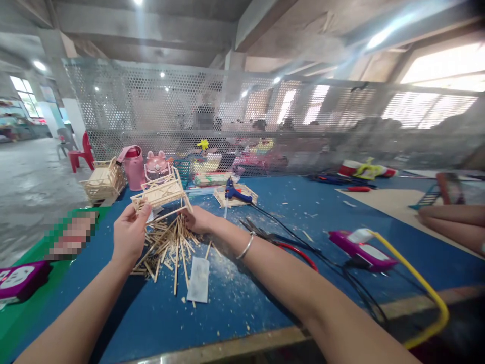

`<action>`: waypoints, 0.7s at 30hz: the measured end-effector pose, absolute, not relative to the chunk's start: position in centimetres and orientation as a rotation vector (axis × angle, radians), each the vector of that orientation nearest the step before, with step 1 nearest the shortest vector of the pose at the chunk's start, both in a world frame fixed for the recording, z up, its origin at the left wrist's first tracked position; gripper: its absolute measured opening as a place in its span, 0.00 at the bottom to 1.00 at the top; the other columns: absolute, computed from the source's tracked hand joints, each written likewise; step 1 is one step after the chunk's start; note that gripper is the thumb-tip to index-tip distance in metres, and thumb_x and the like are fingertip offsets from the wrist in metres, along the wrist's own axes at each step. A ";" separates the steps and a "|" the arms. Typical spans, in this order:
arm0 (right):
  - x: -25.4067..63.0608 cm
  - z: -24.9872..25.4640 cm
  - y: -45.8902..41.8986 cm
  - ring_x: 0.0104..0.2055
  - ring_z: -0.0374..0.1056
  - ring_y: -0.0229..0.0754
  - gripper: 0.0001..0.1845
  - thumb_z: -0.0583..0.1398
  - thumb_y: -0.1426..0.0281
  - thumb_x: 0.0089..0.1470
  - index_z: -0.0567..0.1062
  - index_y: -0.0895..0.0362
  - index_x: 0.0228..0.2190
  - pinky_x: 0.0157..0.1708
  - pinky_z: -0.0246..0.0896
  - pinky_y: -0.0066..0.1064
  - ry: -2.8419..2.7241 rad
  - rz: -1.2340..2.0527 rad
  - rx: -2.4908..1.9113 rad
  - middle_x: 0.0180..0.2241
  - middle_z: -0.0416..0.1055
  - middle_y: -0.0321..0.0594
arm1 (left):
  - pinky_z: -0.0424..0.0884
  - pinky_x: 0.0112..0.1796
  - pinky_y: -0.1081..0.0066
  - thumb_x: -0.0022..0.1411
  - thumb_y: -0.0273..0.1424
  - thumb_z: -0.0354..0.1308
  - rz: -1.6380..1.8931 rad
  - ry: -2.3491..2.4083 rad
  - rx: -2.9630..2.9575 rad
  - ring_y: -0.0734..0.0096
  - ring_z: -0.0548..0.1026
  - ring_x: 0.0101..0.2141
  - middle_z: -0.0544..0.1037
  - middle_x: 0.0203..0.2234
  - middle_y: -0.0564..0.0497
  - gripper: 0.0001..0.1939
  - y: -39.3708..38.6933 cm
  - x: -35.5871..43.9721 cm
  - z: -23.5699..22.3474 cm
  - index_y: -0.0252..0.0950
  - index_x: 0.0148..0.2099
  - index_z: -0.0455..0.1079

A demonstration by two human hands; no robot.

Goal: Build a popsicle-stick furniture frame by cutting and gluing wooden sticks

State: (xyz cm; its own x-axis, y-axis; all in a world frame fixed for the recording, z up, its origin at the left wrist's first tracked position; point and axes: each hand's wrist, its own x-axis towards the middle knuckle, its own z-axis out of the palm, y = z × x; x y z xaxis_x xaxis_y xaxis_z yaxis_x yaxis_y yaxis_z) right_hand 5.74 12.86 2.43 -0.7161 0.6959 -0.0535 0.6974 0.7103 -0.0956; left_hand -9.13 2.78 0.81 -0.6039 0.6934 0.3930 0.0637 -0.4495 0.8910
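Bare forearms (299,288) at the bottom edge, silver bangle (247,246) on the right wrist. Pinched in the left hand (130,227) by its near left corner: small wooden-stick frame (162,191), raised over a blue table (242,316). At its right end, right hand (195,220), fingers partly hidden, grip impossible to tell. Below, heap of loose sticks (176,263); beyond, glue gun (239,195) on a stick panel (220,195).

bare right hand (195,221): fingertips indistinct, contact with pale wooden-stick frame (162,191) unclear | purple box with white panels (22,283): cut by left edge | co-worker's bare forearm (450,222): cut by right edge | figures (261,144) behind grey perforated metal screen (132,101): blurred | pinkish patch (74,235) on green mat (18,321): pixelated
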 end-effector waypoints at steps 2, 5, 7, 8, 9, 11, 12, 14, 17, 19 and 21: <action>7.0 3.3 12.1 0.47 0.65 0.42 0.26 0.56 0.77 0.47 0.64 0.56 0.50 0.41 0.58 0.25 2.900 -0.189 1.191 0.45 0.69 0.43 | 0.66 0.41 0.70 0.48 0.41 0.62 2.109 1.351 1.105 0.68 0.73 0.36 0.77 0.35 0.48 0.21 2.8 -9.3 0.8 0.32 0.41 0.73; 10.5 4.1 10.8 0.38 0.69 0.44 0.32 0.59 0.78 0.39 0.65 0.59 0.50 0.32 0.59 0.26 2.764 -0.235 1.252 0.38 0.73 0.45 | 0.67 0.40 0.70 0.49 0.41 0.61 2.125 1.352 1.122 0.69 0.73 0.35 0.77 0.33 0.50 0.20 2.9 -9.5 0.7 0.33 0.40 0.73; 12.4 4.0 9.7 0.29 0.69 0.42 0.30 0.62 0.77 0.32 0.70 0.58 0.43 0.25 0.57 0.25 2.639 -0.290 1.239 0.29 0.74 0.40 | 0.67 0.40 0.71 0.49 0.41 0.61 2.121 1.338 1.128 0.70 0.73 0.34 0.77 0.32 0.50 0.19 2.9 -9.3 0.5 0.33 0.40 0.73; 12.9 3.8 9.1 0.27 0.69 0.42 0.29 0.63 0.77 0.30 0.71 0.57 0.41 0.23 0.56 0.25 2.611 -0.299 1.242 0.28 0.74 0.39 | 0.67 0.39 0.71 0.48 0.41 0.61 2.116 1.324 1.125 0.71 0.73 0.34 0.77 0.32 0.50 0.19 2.9 -9.2 0.5 0.33 0.40 0.73; 13.0 3.5 8.6 0.28 0.69 0.42 0.27 0.63 0.77 0.30 0.72 0.58 0.39 0.22 0.54 0.25 2.612 -0.292 1.254 0.29 0.74 0.40 | 0.66 0.40 0.71 0.48 0.41 0.62 2.110 1.310 1.118 0.71 0.73 0.34 0.77 0.32 0.50 0.20 2.9 -9.0 0.5 0.32 0.40 0.73; 12.0 2.9 7.6 0.31 0.69 0.44 0.21 0.60 0.78 0.33 0.74 0.59 0.36 0.22 0.53 0.25 2.658 -0.259 1.270 0.32 0.75 0.43 | 0.67 0.40 0.70 0.46 0.41 0.62 2.096 1.287 1.101 0.70 0.73 0.35 0.77 0.33 0.49 0.21 2.7 -8.7 0.6 0.32 0.40 0.72; 11.1 2.6 7.3 0.33 0.69 0.44 0.18 0.59 0.79 0.35 0.75 0.59 0.34 0.24 0.53 0.25 2.686 -0.247 1.263 0.32 0.75 0.45 | 0.67 0.40 0.70 0.46 0.41 0.63 2.089 1.282 1.096 0.69 0.73 0.35 0.77 0.34 0.48 0.22 2.6 -8.5 0.6 0.31 0.40 0.72; 8.9 2.3 6.9 0.33 0.69 0.44 0.14 0.58 0.80 0.37 0.76 0.60 0.31 0.25 0.54 0.25 2.740 -0.242 1.223 0.31 0.75 0.46 | 0.67 0.40 0.69 0.45 0.42 0.63 2.073 1.289 1.104 0.68 0.73 0.36 0.77 0.35 0.47 0.23 2.5 -8.3 0.7 0.31 0.40 0.72; 5.7 2.2 6.9 0.34 0.69 0.43 0.10 0.57 0.79 0.40 0.76 0.61 0.28 0.28 0.54 0.25 2.831 -0.262 1.139 0.31 0.75 0.45 | 0.67 0.40 0.69 0.46 0.42 0.62 2.049 1.318 1.135 0.68 0.73 0.37 0.77 0.36 0.47 0.23 2.4 -8.2 0.7 0.31 0.41 0.72; 4.7 2.3 7.0 0.36 0.69 0.41 0.12 0.57 0.78 0.42 0.75 0.61 0.32 0.30 0.55 0.24 2.898 -0.286 1.094 0.33 0.75 0.44 | 0.67 0.40 0.69 0.46 0.42 0.62 2.030 1.330 1.136 0.68 0.73 0.37 0.77 0.37 0.46 0.24 2.5 -8.3 0.6 0.31 0.41 0.72; 4.8 2.6 7.1 0.37 0.68 0.39 0.16 0.55 0.79 0.44 0.73 0.61 0.38 0.32 0.55 0.23 2.957 -0.308 1.078 0.36 0.74 0.43 | 0.67 0.40 0.69 0.46 0.42 0.62 2.024 1.337 1.123 0.68 0.73 0.36 0.77 0.36 0.46 0.23 2.6 -8.4 0.5 0.31 0.42 0.72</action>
